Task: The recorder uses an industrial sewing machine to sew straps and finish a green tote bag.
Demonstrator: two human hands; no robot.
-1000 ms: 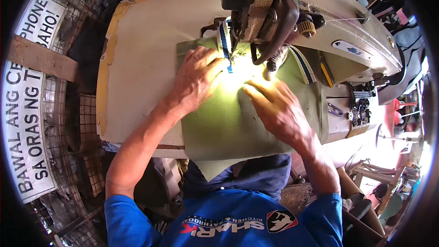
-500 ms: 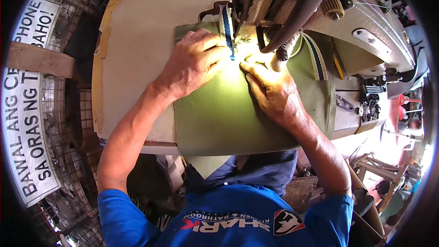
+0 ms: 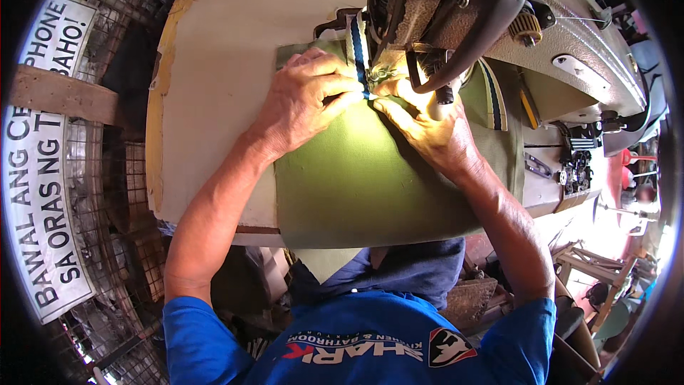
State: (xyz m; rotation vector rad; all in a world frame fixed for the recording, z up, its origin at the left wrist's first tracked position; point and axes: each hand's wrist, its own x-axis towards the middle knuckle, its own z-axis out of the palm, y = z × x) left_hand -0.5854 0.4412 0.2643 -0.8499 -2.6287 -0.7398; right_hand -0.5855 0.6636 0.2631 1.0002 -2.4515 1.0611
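A green fabric panel lies under the sewing machine's needle area and hangs over the table's front edge. On it runs a white webbing strap with a dark blue stripe. My left hand comes from the left, with thumb and forefinger pinched on the strap's near end, just in front of the needle. From the right, my right hand meets it there, thumb and fingertips closed at the same end. The machine head partly covers my right fingers. A second striped strap lies on the fabric further right.
The pale tabletop with a worn yellow edge extends left. The machine arm fills the upper right, with a dark curved lever above my right hand. A metal bobbin-winder-like part sits at the right. Wire mesh stands left.
My right fingertips have drawn left to the strap's near end, and my left thumb and forefinger have closed in on it. The whole view has shifted slightly.
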